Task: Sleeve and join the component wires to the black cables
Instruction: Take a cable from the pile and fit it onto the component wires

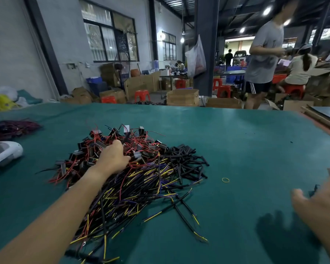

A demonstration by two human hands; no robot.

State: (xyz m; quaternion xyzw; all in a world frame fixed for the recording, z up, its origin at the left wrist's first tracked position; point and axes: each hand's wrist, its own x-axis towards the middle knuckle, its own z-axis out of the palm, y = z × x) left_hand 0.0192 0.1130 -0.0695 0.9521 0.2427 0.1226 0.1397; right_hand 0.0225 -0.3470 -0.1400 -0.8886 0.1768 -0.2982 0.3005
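Note:
A heap of small black box components [111, 143] with red and black wires lies on the green table [246, 141]. In front of it spreads a pile of black cables [133, 193] with yellow and purple ends. Short black sleeve tubes [187, 161] are heaped to the right. My left hand [113, 158] reaches into the component heap; its fingertips are buried among the wires, so what it grips is hidden. My right hand [320, 202] hovers above the table at the right with fingers spread, holding nothing. A small dark piece [315, 188] lies just beyond it.
A yellow rubber band [225, 180] lies right of the cables. A bundle of dark red wires [11, 128] and a white object [4, 152] sit at the left edge. A person [263, 60] stands beyond the far edge among cardboard boxes and red stools.

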